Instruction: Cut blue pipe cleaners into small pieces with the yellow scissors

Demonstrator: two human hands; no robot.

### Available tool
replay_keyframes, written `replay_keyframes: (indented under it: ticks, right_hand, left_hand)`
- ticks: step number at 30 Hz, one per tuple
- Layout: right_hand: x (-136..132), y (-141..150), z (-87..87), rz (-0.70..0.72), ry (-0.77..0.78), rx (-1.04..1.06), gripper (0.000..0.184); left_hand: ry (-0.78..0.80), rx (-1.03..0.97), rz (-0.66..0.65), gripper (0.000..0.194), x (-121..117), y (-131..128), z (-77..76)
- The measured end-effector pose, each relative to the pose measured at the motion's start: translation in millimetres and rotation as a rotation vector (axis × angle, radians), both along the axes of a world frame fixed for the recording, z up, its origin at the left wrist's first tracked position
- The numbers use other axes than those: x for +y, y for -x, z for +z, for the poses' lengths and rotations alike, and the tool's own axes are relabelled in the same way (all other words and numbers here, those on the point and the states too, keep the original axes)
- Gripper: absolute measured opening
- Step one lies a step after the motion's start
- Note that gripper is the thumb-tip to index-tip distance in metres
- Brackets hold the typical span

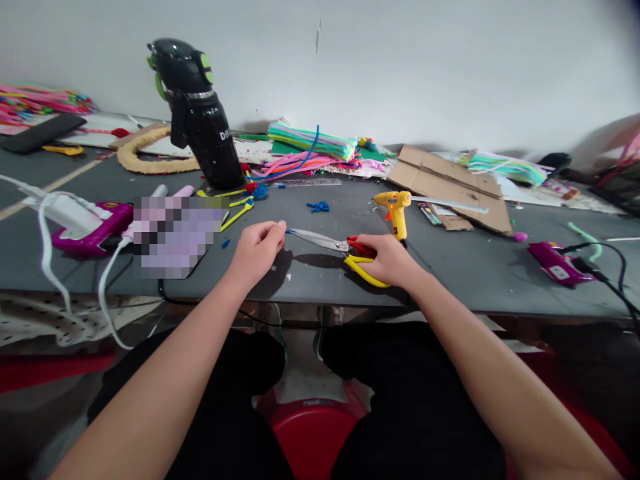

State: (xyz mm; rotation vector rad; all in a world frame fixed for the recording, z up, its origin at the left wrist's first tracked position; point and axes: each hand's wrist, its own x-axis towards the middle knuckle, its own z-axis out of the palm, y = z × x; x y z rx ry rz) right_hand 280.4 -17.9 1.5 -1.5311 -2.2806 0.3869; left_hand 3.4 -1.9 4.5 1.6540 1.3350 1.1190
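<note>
1. Clock centred on the scissors' pivot: the left hand (pixel 257 253), at 9, pinches its fingertips together, apparently on a tiny blue piece (pixel 289 232); its extent is hidden.
2. The right hand (pixel 387 259), at 3, curls round the handles of the scissors (pixel 323 240); the blades point to 9, looking nearly closed.
3. The piece looks light, soft and bendable; a fingertip pinch at its end suits it.
4. The scissors should be stiff and sharp-tipped, best held by the handles.
5. Blue bits (pixel 319 207) lie at 11, the glue gun (pixel 397 212) at 2.
</note>
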Motion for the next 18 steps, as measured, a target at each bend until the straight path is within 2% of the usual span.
replay_keyframes:
  ticks: [18]
  right_hand:
    - [1.4,-0.7,0.8,0.006,0.029,0.004,0.018]
  left_hand:
    - [-0.018,0.037,-0.015,0.044,-0.5,1.3,0.0]
